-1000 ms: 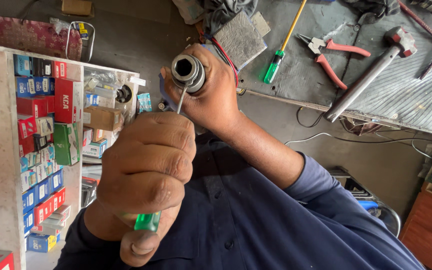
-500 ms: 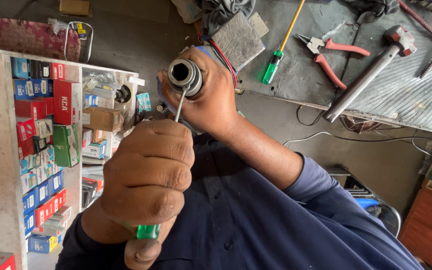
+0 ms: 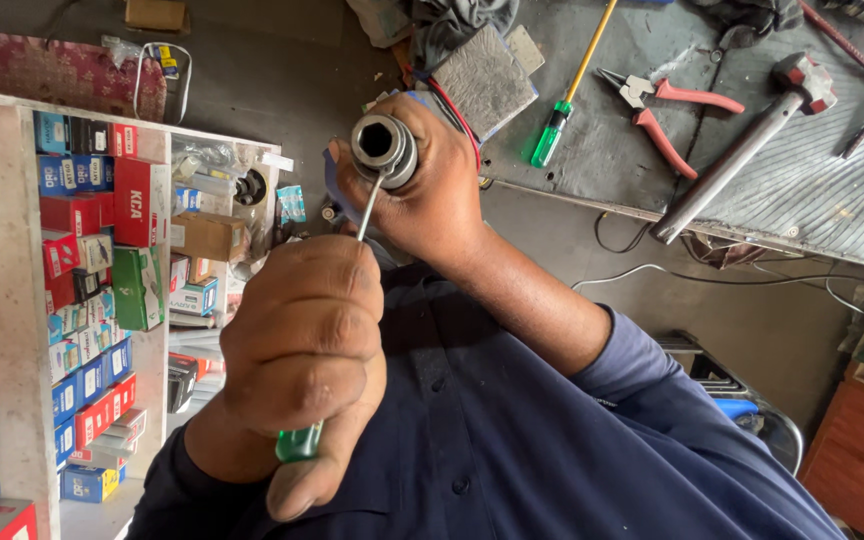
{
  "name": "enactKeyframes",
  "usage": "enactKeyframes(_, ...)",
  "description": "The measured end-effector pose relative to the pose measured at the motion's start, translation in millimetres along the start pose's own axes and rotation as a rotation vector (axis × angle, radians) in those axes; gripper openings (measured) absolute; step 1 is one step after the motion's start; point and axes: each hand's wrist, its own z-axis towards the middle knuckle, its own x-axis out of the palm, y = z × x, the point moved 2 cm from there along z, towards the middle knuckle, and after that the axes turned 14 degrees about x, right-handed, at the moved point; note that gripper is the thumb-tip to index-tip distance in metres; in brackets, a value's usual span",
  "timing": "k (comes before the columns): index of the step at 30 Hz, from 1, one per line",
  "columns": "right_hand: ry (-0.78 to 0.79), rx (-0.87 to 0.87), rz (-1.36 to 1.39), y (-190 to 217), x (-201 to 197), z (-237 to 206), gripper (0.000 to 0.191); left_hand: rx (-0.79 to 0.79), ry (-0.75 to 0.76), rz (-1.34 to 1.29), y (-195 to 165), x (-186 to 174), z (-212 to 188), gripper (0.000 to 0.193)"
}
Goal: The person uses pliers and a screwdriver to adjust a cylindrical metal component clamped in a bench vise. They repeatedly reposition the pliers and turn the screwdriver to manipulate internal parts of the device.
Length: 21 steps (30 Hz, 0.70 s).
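gripping a green-handled screwdriver (image 3: 367,215) in a clenched left hand (image 3: 302,350), its tip sits at the rim of a round metal fitting (image 3: 382,148) clasped in the right hand (image 3: 432,195), held up above the chest. prying looks underway, nothing freed yet.

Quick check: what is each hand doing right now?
Left hand: closed around a green-handled screwdriver.
Right hand: closed around a cylindrical metal socket part.
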Motion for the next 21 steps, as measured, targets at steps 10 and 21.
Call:
enactKeyframes(10,-0.034,-0.001,-0.034,-8.0,0.7,3.0,0.029,-0.101,0.062,0.131,-13.3,6.8,-5.4,0.070)
enactKeyframes(21,-0.003,0.004,-0.022,-1.3,-0.3,1.6,0.028,-0.139,0.138,-0.033,-3.0,6.2,33.8,0.042)
